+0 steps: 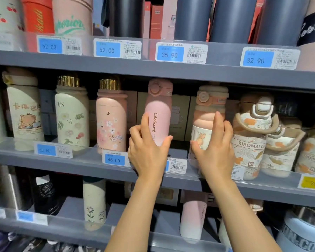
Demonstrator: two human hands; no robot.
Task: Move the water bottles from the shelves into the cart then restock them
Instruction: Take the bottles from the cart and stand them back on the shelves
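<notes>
Both hands reach onto the grey metal middle shelf (80, 159). Left hand (147, 151) curls its fingers and thumb around the lower part of a tall pink bottle with the word "Leisure" (159, 113), which stands upright at about 12 o'clock from this hand. Right hand (215, 151) grips the peach and cream bottle with a rabbit picture (207, 113), just at 3 o'clock from the pink one; the two bottles are apart. At 9 o'clock stands a pink flask with cherry flowers and gold cap (111, 119). A blue price label "45.00" (113, 159) sits at 9 o'clock of the left wrist.
</notes>
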